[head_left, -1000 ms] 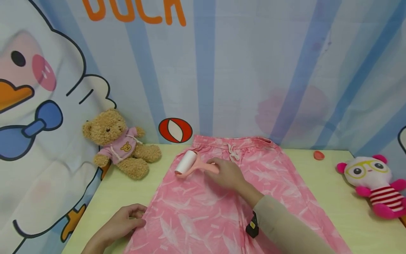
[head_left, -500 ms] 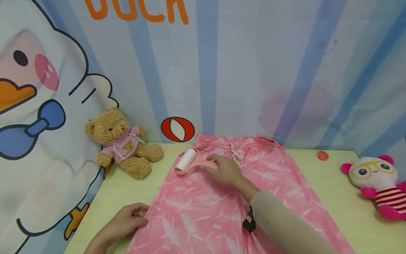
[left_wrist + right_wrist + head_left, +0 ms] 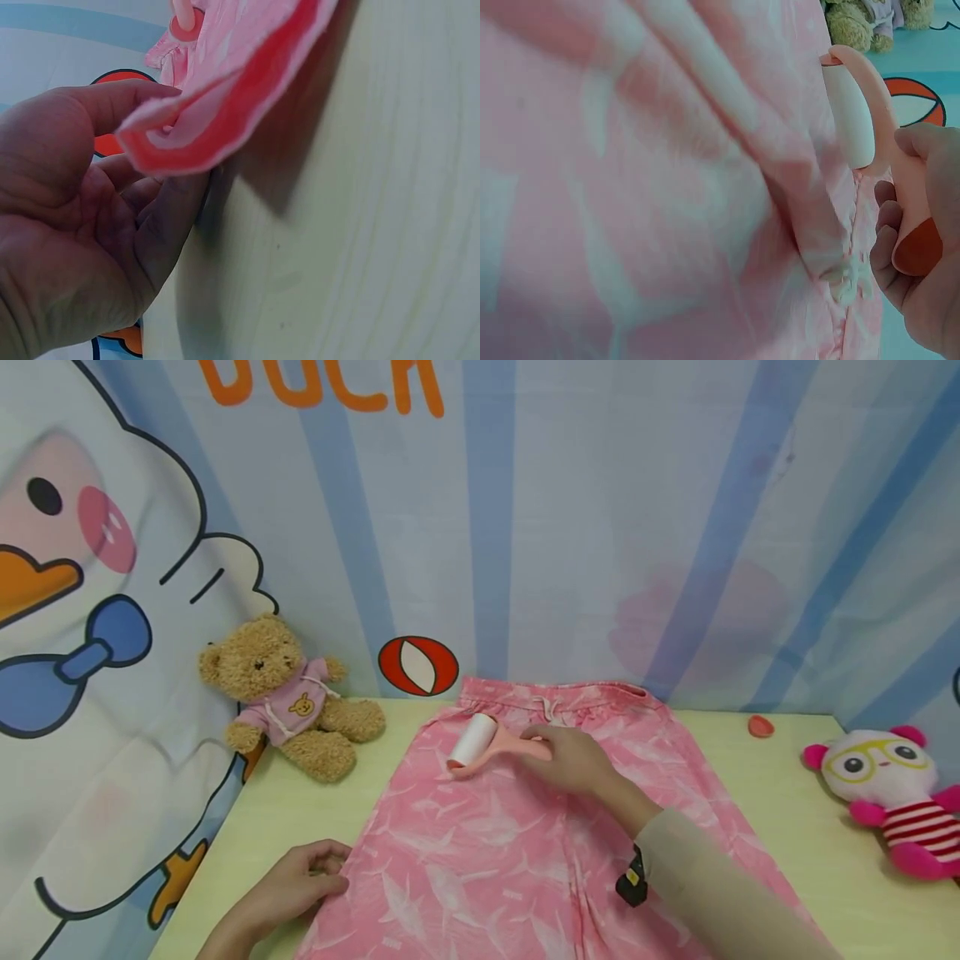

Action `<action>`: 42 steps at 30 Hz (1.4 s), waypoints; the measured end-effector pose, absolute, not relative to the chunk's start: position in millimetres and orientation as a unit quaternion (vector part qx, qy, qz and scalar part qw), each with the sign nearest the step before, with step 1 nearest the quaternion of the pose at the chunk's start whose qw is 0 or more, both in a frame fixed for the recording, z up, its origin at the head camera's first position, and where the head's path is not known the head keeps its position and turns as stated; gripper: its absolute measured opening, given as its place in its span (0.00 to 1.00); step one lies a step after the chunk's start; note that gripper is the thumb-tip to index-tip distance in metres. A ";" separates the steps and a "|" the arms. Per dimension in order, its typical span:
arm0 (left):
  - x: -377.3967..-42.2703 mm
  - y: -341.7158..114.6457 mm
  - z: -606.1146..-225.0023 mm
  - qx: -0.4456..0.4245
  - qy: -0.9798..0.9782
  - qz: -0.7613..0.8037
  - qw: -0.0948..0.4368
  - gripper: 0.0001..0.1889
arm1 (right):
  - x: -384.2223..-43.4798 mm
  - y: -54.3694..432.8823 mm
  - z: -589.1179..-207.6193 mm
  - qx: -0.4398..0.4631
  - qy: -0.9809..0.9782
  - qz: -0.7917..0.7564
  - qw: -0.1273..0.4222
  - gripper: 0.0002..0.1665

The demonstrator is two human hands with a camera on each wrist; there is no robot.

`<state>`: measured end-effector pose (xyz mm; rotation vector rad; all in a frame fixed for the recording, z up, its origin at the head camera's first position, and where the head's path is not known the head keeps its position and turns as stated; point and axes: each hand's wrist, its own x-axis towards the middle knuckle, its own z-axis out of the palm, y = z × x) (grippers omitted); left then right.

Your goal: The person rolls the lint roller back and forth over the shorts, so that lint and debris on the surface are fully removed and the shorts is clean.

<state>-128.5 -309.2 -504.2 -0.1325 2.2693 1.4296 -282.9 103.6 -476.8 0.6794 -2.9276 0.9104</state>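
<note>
Pink shorts (image 3: 450, 860) with a white leaf-like print lie spread on the pale yellow table, waistband toward the back wall. My right hand (image 3: 572, 762) grips the peach handle of a lint roller (image 3: 472, 742), whose white cylinder rests on the upper left of the shorts. In the right wrist view the fingers and thumb wrap round the handle (image 3: 911, 195). At the left edge of the shorts, my left hand (image 3: 296, 885) pinches the fabric; the left wrist view shows the pink hem (image 3: 187, 150) between thumb and fingers, slightly lifted off the table.
A teddy bear (image 3: 292, 702) in a pink hoodie sits at the back left. On the right lie a pink-and-white plush toy (image 3: 888, 797) with yellow glasses and a small red-orange round piece (image 3: 761, 726). A printed cloth (image 3: 570, 527) hangs behind the table (image 3: 750, 777).
My right hand and the lint roller have shifted right across the upper shorts, by about one roller's width. The left hand stays at the left edge.
</note>
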 end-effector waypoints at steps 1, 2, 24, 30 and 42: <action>-128.3 -309.1 -504.2 -0.048 0.824 0.518 0.226 0.21 | -282.4 108.5 -476.9 0.214 -0.932 0.292 -0.003 0.24; -128.2 -309.1 -504.1 -0.048 0.824 0.518 0.225 0.21 | -281.4 113.3 -476.7 0.211 -0.933 0.292 -0.007 0.24; -128.1 -309.4 -501.1 -0.045 0.822 0.520 0.228 0.21 | -267.7 200.9 -484.6 0.193 -0.935 0.297 0.005 0.25; -128.5 -310.3 -502.5 -0.044 0.822 0.521 0.226 0.22 | -267.6 218.4 -484.2 0.213 -0.934 0.286 0.022 0.24; -130.6 -310.5 -508.3 -0.040 0.818 0.527 0.228 0.22 | -268.4 221.6 -487.2 0.214 -0.929 0.300 0.019 0.22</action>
